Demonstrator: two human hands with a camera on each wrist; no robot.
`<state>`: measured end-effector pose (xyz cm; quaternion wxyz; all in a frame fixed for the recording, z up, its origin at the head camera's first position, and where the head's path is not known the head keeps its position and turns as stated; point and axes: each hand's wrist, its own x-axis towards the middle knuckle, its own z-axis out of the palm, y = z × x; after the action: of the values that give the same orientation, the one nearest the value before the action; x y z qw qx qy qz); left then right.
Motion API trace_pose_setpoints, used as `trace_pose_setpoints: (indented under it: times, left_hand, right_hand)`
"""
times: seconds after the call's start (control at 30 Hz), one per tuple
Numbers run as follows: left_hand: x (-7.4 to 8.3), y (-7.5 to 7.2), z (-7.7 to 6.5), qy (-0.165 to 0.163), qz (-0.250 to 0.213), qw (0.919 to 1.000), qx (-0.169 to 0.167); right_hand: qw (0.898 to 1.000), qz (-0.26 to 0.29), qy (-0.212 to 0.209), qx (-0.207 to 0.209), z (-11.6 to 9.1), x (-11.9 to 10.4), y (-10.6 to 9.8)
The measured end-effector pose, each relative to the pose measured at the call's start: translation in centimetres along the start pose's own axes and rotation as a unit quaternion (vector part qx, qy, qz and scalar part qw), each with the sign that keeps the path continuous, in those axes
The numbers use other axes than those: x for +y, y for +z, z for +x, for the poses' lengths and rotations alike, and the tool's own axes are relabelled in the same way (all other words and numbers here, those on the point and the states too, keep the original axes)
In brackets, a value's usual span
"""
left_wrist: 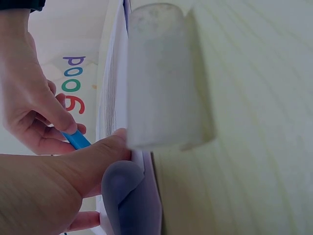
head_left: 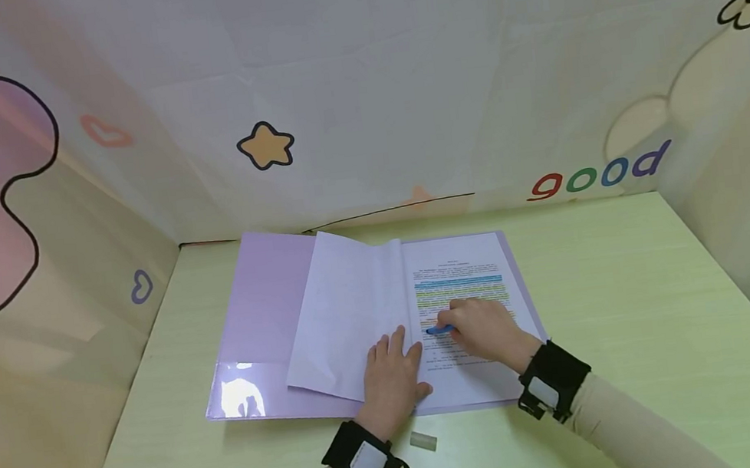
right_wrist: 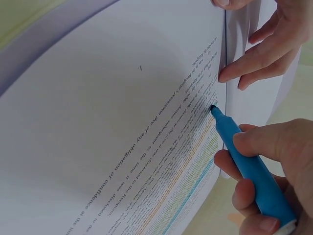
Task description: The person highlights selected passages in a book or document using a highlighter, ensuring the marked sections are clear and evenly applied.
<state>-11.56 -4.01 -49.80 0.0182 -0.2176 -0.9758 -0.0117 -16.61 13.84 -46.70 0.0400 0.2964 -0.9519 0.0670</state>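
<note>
A blue highlighter (right_wrist: 254, 171) is held in my right hand (head_left: 486, 325), pinched between thumb and fingers. Its dark tip (right_wrist: 213, 107) meets the printed page (head_left: 471, 377) at the left end of a text line, just below an orange-marked line. Higher on the sheet, blue and yellow-green bands cover several lines. My left hand (head_left: 393, 375) rests with fingers spread on the turned white sheet (head_left: 348, 306) and across the inner margin, left of the highlighter. Both sheets lie in an open purple folder (head_left: 270, 292).
On the table (head_left: 636, 328), just in front of the folder and right of my left wrist, lies a small greyish-white cylindrical piece (left_wrist: 161, 83). A printed cloth backdrop (head_left: 368, 111) stands behind the table and along its sides.
</note>
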Motion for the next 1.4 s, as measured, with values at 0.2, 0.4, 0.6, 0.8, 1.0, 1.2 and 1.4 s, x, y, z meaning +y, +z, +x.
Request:
trace_pose_setpoints:
  times: [0.2,0.4,0.6,0.8,1.0,1.2,1.4]
  left_hand:
    - [0.0,0.1,0.0,0.003,0.001,0.9999,0.01]
    - [0.0,0.1,0.0,-0.001,-0.009,1.0,0.002]
    - [0.0,0.1,0.0,-0.002,-0.01,1.0,0.0]
    - [0.0,0.0,-0.1,-0.001,-0.008,1.0,0.0]
    - [0.0,0.0,0.0,0.0,-0.007,1.0,0.0]
    - [0.0,0.1,0.0,0.002,-0.006,1.0,0.001]
    - [-0.1,0.1,-0.1,0.003,-0.006,1.0,0.006]
  right_hand:
    - [1.0,0.006,0.0,0.001,-0.1,0.0,-0.4]
    - [1.0,0.004,0.005,-0.008,-0.2,0.2,-0.6]
    - [1.0,0.006,0.013,-0.016,-0.4,0.3,-0.8]
    - [1.0,0.009,0.019,-0.018,-0.6,0.6,-1.0]
    - [0.999,0.012,0.027,-0.028,-0.7,0.8,-1.2]
    - [1.0,0.01,0.023,-0.016,-1.0,1.1,-1.2]
    - [0.999,0.016,0.025,-0.014,-1.3,1.4,-1.2]
